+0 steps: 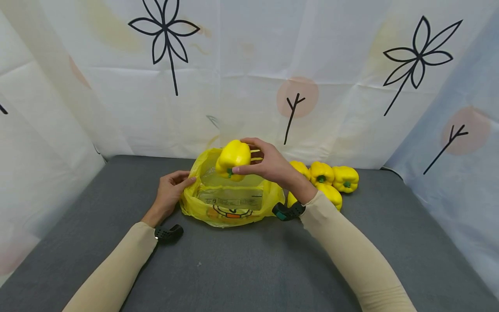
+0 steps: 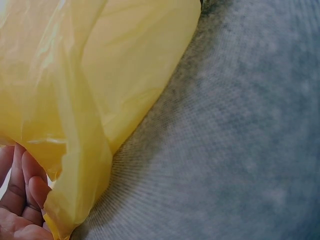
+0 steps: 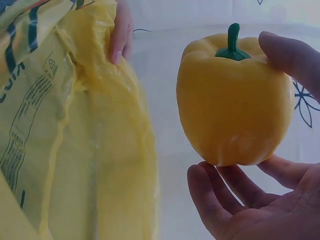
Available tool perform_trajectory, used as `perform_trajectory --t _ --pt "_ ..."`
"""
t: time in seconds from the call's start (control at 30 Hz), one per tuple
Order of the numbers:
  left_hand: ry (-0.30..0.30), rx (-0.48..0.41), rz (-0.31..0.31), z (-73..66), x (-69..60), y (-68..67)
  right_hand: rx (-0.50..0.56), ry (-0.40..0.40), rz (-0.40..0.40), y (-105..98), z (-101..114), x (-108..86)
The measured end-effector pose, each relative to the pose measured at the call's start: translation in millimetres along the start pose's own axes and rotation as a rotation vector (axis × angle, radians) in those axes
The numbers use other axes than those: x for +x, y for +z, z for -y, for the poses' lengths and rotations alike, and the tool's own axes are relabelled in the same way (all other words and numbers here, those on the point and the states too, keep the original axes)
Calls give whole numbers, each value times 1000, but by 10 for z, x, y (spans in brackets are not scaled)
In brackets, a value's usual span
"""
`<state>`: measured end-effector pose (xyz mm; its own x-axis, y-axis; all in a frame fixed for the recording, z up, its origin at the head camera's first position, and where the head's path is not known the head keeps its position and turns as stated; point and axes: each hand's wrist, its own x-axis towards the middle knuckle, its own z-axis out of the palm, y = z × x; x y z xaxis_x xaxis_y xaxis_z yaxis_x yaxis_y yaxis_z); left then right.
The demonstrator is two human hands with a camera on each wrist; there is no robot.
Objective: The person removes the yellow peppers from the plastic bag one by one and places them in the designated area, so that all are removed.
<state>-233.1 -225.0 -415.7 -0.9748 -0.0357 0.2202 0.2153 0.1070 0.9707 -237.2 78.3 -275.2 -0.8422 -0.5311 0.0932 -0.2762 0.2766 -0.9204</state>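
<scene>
A yellow bell pepper (image 1: pixel 234 158) with a green stem is held in my right hand (image 1: pixel 269 164), above the mouth of a yellow plastic bag (image 1: pixel 230 216). In the right wrist view the thumb lies by the stem end of the pepper (image 3: pixel 235 105) and the fingers are at its other end. My left hand (image 1: pixel 171 190) pinches the bag's left rim. The left wrist view shows those fingers (image 2: pixel 31 185) against the thin yellow plastic (image 2: pixel 125 60). The bag stands on the table with its top spread, and printed lettering shows on its inner wall.
Several more yellow bell peppers (image 1: pixel 346 178) lie in a cluster right of the bag, partly behind my right forearm. The dark grey table (image 1: pixel 234 268) ends at a patterned white cloth (image 1: pixel 249 52) at the back, with more cloth at both sides.
</scene>
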Motion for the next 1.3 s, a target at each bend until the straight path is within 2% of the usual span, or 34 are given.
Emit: perform_trajectory --t 0.77,1.03,1.3 --pt "6 0 3 -4 0 -4 64 -6 -17 -349 -91 -453" --pt "-3 -11 8 -8 3 -12 26 -23 -58 -478 -156 -600" --pt "-4 -1 3 -17 2 -7 29 13 -74 -583 -214 -727"
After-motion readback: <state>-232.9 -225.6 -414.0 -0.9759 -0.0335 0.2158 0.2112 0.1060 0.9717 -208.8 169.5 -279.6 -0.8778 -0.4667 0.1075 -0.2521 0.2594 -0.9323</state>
